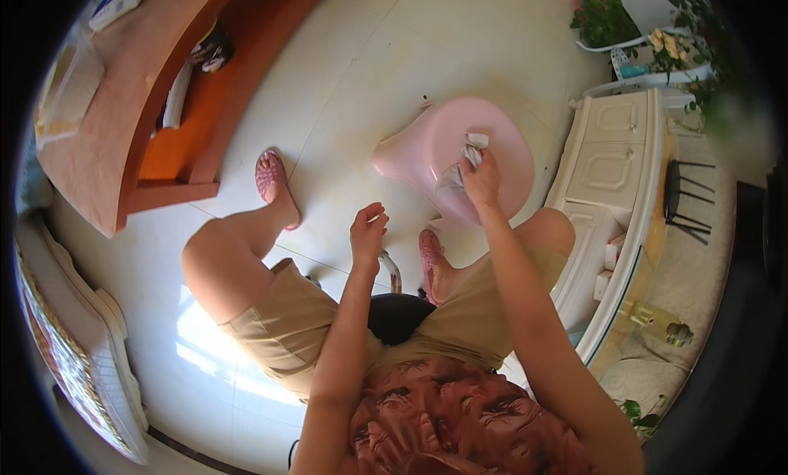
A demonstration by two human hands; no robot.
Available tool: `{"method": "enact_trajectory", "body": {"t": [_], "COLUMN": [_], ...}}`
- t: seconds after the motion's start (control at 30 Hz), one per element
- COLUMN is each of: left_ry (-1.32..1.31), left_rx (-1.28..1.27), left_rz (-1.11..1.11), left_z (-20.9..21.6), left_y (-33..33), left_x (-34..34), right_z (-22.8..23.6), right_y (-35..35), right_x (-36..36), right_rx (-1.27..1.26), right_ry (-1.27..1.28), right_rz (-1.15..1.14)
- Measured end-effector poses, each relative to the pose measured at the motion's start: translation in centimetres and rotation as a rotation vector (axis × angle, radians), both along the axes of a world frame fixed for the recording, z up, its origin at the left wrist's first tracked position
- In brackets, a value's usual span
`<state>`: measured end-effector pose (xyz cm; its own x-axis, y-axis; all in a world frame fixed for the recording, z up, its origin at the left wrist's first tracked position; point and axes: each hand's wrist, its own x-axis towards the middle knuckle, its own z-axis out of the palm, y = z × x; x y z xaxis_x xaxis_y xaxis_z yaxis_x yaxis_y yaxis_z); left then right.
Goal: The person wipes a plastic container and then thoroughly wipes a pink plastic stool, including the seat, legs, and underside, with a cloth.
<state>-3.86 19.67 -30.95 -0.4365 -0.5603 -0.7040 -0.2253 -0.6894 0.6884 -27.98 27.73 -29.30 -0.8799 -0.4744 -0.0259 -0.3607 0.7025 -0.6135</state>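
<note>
My right hand (482,180) is closed on a crumpled greyish-white cloth (474,149). Part of the cloth hangs beside the fingers, over the round top of a pink plastic stool (447,139). That stool is on the floor ahead of me, a little to the right, its flared legs toward the left and toward me. My left hand (368,235) is in the air left of the stool, apart from it. Its fingers are loosely bent and apart, and it holds nothing.
A reddish-brown wooden table (115,106) with a lower shelf stands at the left. On the right is a white cabinet (606,163) with potted plants (607,22) beyond it. My slippered feet rest on pale floor tiles (353,89). A black seat (398,317) is under me.
</note>
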Motion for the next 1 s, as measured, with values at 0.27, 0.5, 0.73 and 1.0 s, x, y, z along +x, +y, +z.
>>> {"method": "enact_trajectory", "body": {"t": [0.27,0.5,0.73,1.0], "left_ry": [0.034,-0.302,-0.079,-0.139], "left_rx": [0.146,-0.124,-0.431,-0.575], "left_rz": [0.117,0.616,0.747,0.466], "left_z": [-1.5,-3.5,-1.7,-3.8], "left_y": [0.9,-0.3,-4.8,-5.4], "left_x": [0.1,0.7,0.5,0.4], "right_z": [0.1,0.1,1.0,-0.3], "right_y": [-3.6,-4.3,-1.6,-7.5], "right_x": [5.9,13.8,17.7,8.7], "right_rx": [-0.075,-0.135,-0.117,-0.185], "right_ry": [-0.057,-0.164,-0.036,0.051], "right_rz": [0.063,0.367,0.472,0.742]}}
